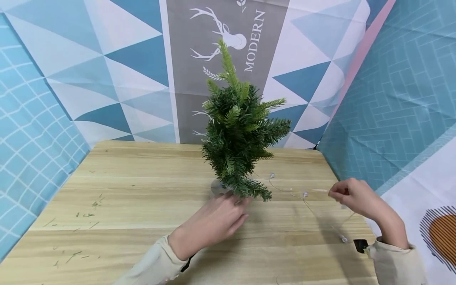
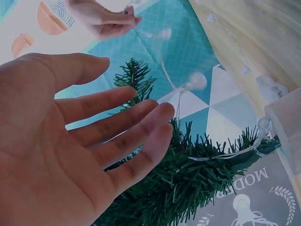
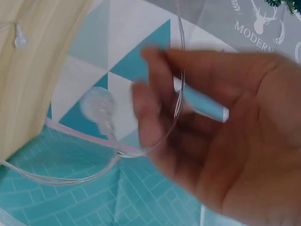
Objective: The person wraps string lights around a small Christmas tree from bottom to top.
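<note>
A small artificial Christmas tree (image 1: 236, 138) stands on the wooden table. My left hand (image 1: 213, 221) is low beside its trunk, under the lower branches, and its fingers are loosely extended next to the needles (image 2: 188, 188) in the left wrist view. Clear wire of a string of lights (image 2: 225, 157) passes round the trunk close to the white base (image 2: 289, 122). Off to the right, my right hand (image 1: 361, 200) is raised with curled fingers. It pinches the thin light wire (image 3: 181, 89), and a clear bulb (image 3: 99, 106) dangles near the fingertips.
More of the light string, with small clear bulbs (image 1: 305, 194), trails over the right half of the table (image 1: 142, 245). Loose green needle bits (image 1: 73, 256) lie scattered at the left. Patterned cloth (image 1: 135, 71) hangs behind the table and along both sides.
</note>
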`<action>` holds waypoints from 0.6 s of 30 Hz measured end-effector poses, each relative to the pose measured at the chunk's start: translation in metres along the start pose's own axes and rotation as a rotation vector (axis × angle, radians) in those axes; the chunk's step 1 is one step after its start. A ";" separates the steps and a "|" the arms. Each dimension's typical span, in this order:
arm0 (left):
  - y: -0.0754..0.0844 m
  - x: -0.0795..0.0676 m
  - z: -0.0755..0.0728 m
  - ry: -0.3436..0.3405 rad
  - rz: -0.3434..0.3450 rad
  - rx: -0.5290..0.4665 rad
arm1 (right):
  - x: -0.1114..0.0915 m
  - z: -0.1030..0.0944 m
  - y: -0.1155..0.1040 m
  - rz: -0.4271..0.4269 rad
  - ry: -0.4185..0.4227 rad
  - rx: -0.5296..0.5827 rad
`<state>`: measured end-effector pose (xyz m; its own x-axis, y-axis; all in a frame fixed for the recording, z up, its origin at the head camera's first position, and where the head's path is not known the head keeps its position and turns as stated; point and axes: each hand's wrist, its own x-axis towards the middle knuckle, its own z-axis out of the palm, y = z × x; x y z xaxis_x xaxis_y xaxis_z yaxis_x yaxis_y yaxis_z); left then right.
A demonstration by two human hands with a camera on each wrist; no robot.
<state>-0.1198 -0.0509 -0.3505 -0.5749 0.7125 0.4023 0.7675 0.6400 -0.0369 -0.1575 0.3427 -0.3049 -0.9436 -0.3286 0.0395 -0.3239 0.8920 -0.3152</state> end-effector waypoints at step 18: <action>0.025 -0.009 -0.028 0.052 0.097 0.031 | 0.013 -0.020 -0.035 0.179 0.917 0.212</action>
<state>-0.0876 -0.0491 -0.3296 -0.4825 0.7558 0.4426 0.8089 0.5783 -0.1059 -0.1600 0.3130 -0.2738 -0.6934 0.2585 0.6726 -0.2355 0.8009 -0.5505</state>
